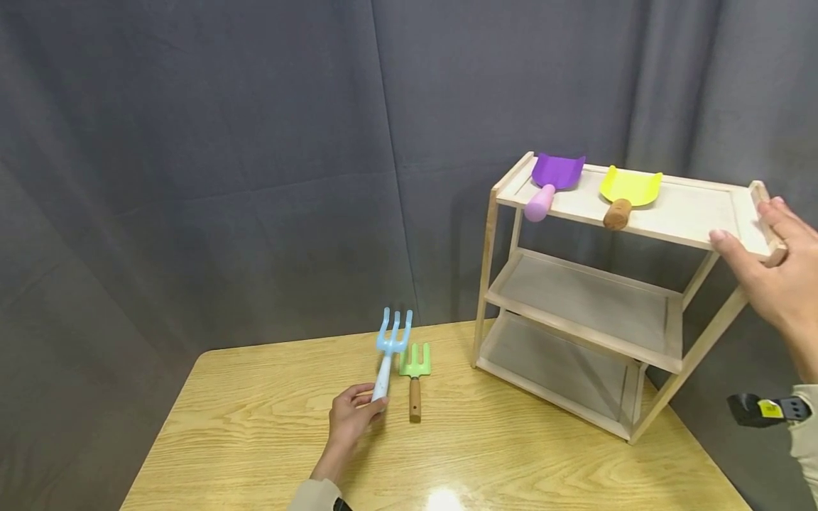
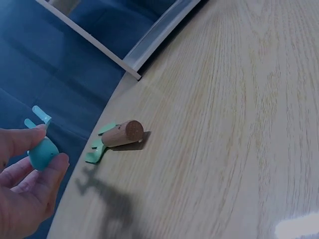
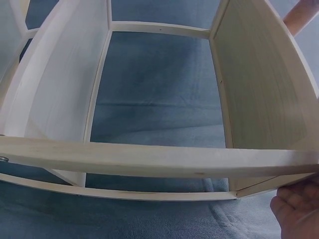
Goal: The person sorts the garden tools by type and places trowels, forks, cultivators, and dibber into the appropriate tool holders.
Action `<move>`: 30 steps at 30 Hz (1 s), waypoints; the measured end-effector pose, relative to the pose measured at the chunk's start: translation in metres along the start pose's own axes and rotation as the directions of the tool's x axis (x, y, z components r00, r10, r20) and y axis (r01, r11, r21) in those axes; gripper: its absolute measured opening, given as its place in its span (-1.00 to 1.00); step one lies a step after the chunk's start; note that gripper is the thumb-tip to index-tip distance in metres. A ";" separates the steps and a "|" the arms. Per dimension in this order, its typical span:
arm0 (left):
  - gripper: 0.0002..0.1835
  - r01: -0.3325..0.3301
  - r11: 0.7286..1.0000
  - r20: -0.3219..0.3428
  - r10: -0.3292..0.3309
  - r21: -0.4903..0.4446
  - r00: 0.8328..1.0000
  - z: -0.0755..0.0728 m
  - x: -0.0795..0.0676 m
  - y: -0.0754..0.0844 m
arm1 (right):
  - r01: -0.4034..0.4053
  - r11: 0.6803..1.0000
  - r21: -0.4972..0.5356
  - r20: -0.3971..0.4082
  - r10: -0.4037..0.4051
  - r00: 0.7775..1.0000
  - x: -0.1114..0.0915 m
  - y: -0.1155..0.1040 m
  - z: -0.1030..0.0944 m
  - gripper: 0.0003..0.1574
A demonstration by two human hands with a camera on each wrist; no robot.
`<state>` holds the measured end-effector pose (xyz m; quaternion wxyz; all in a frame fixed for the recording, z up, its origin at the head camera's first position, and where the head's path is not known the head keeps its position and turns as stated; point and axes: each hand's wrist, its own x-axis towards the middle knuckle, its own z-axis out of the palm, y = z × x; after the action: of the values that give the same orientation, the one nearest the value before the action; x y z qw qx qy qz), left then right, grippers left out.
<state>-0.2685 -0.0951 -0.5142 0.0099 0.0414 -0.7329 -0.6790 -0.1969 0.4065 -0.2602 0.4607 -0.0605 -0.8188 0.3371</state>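
My left hand [image 1: 350,419] pinches the pale handle of a light blue three-pronged hand fork [image 1: 391,345] between thumb and fingers, its prongs toward the curtain. In the left wrist view, the rounded handle end [image 2: 44,153] shows between the fingertips, and a shadow of hand and fork falls on the table. Just right of it lies a green hand fork [image 1: 415,369] with a wooden handle. My right hand [image 1: 789,273] grips the right end of the top board of a three-tier wooden shelf [image 1: 581,337], thumb over the top.
On the shelf's top board lie a purple scoop [image 1: 557,172] with a pink handle and a yellow scoop [image 1: 631,187] with a wooden handle. Both lower tiers show bare boards. The shelf stands on the right of the wooden table [image 1: 255,426], before a grey curtain [image 1: 255,177].
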 end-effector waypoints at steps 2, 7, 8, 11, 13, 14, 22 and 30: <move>-0.58 -0.012 1.000 0.017 0.012 0.011 1.000 -0.002 -0.002 0.004 | -0.002 1.000 0.012 0.005 0.002 1.000 0.000 -0.001 -0.001 -0.22; -0.56 -0.011 1.000 0.048 0.011 0.012 0.999 -0.007 -0.009 0.012 | 0.000 1.000 0.026 0.017 0.000 1.000 0.000 -0.003 -0.001 -0.22; -0.56 -0.009 1.000 0.053 0.008 0.015 0.999 -0.007 -0.010 0.013 | 0.000 1.000 0.027 0.020 -0.001 1.000 0.000 -0.003 -0.001 -0.22; -0.56 -0.006 1.000 0.066 0.004 0.022 0.998 -0.009 -0.015 0.016 | 0.005 1.000 0.005 0.027 -0.005 1.000 0.000 -0.005 -0.002 -0.21; -0.56 -0.006 1.000 0.077 0.004 0.024 0.997 -0.010 -0.018 0.017 | 0.005 1.000 -0.007 0.030 -0.004 1.000 0.000 -0.005 -0.002 -0.20; -0.56 -0.006 1.000 0.086 0.005 0.022 0.996 -0.011 -0.020 0.018 | 0.006 1.000 -0.007 0.030 -0.005 1.000 0.001 -0.005 -0.002 -0.21; -0.54 -0.012 1.000 0.148 0.011 0.004 0.989 -0.015 -0.028 0.022 | 0.057 0.998 0.012 0.021 -0.058 0.998 0.002 -0.001 -0.002 -0.28; -0.52 -0.015 1.000 0.193 0.019 -0.021 0.981 -0.016 -0.036 0.022 | 0.067 0.997 0.048 0.010 -0.068 0.998 0.002 0.004 -0.003 -0.30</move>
<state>-0.2325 -0.1071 -0.4897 -0.0552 -0.0310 -0.7241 -0.6868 -0.1961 0.4117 -0.2604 0.4683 -0.0201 -0.8149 0.3410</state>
